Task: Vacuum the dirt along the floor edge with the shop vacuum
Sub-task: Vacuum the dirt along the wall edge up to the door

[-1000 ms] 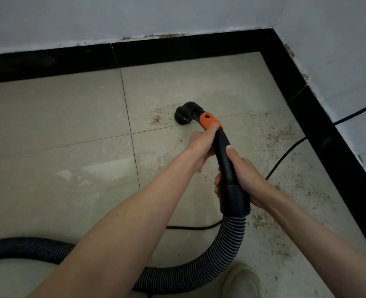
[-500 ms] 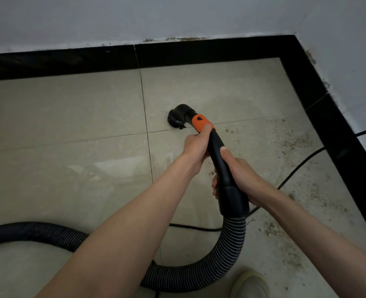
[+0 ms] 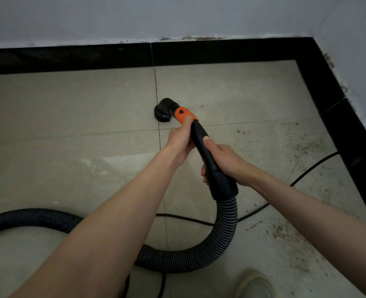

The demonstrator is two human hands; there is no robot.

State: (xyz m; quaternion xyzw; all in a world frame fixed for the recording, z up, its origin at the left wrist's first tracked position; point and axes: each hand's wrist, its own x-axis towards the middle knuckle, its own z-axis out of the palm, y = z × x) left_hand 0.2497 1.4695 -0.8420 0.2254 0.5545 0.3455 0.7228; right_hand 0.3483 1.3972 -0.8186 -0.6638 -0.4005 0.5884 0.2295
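Head view
Left hand: the left hand [image 3: 181, 140] grips the upper part of the black wand [image 3: 207, 155], its fingers curled round the tube and the thumb laid up against the orange collar [image 3: 185, 114].
Right hand: the right hand [image 3: 225, 163] holds the same wand lower down, nearer the cuff; the thumb lies on top of the tube and the fingers wrap under it, clamped on the wand.
Nozzle: the black nozzle [image 3: 163, 110] sits mouth-down on the floor [image 3: 70, 108], right beside the grout line where two tiles meet, well apart from the black skirting [image 3: 220, 52].
Hose: the ribbed hose [image 3: 227, 229] drops from the cuff, loops toward the person under the left forearm, then runs away along the floor to the left edge of the view.
Dirt: brown dirt [image 3: 306, 147] is scattered over the right-hand tiles, thickest along the skirting on the right; a few specks lie just beside the nozzle and collar.
Cable: a thin black cable [image 3: 306, 175] runs from the right wall across the dirty tiles and passes behind the hose.
Shoe: the toe of a pale shoe [image 3: 255, 284] shows at the bottom edge, right of the hose loop.
Wall: the pale wall [image 3: 177, 16] meets the skirting in a corner at the upper right.
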